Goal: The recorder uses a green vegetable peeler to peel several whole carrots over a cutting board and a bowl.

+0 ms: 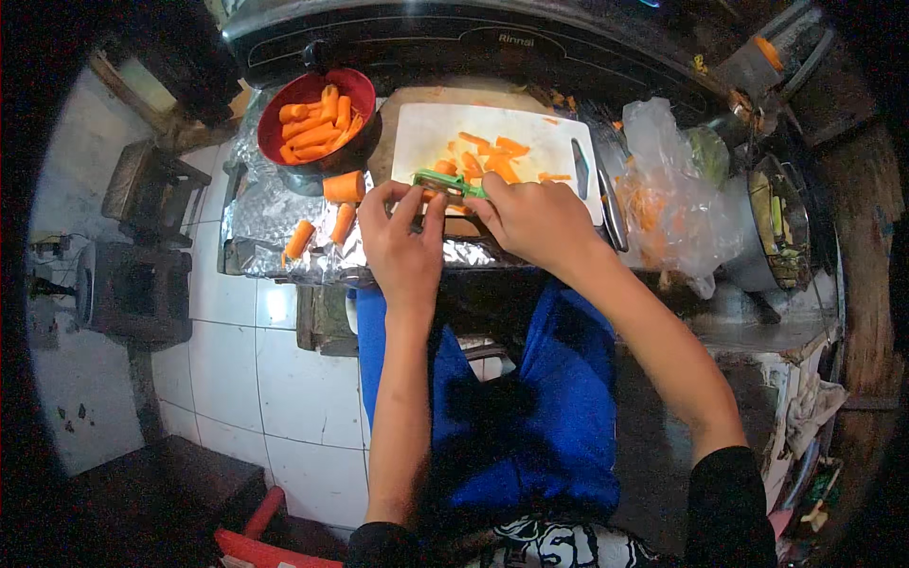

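My right hand (536,220) grips a green-handled peeler (449,183) over the front edge of a white plastic cutting board (426,128). Close beside the peeler's head, my left hand (403,238) has its fingers bent around a piece of carrot, mostly hidden by the fingers and the peeler. Cut carrot pieces (503,167) lie on the board. To the left, a thick carrot chunk (344,187) and two smaller carrot pieces (300,239) rest on foil. A red bowl (268,135) behind them holds peeled carrot sticks (312,133).
A knife (612,213) lies along the board's right edge. Right of it stand a clear plastic bag (682,206) with orange shreds near it, and a metal pot (746,234). A black gas stove (426,46) is behind the board. A red plastic stool (263,525) is at lower left.
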The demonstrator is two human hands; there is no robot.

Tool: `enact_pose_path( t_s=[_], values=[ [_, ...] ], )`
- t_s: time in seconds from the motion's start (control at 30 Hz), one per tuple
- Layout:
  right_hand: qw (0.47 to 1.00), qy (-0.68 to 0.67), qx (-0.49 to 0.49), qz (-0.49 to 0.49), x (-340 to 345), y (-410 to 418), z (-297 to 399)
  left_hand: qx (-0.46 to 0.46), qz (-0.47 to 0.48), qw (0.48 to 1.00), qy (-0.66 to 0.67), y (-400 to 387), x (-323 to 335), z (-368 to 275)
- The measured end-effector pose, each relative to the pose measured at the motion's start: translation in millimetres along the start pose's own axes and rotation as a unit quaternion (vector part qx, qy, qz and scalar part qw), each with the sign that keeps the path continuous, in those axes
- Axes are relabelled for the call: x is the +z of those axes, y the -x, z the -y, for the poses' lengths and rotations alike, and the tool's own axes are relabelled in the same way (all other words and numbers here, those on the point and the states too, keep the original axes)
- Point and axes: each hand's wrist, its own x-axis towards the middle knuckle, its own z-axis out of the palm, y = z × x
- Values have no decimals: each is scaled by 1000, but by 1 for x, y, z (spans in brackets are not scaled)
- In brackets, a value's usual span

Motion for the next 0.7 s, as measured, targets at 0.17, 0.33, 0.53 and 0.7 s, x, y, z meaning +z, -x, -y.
enact_pose_path(
  t_s=[0.17,0.33,0.53,0.7],
  values=[
    [999,-11,49,-8,6,-1,6,29,-32,999,-3,1,7,1],
    [995,-21,94,-9,6,-3,14,44,-32,998,-14,2,8,2],
    [986,-66,153,29,8,-3,27,53,-42,997,-31,2,7,-1],
    [971,-118,208,2,10,-6,29,70,-49,995,-53,2,8,-2]
  ],
)
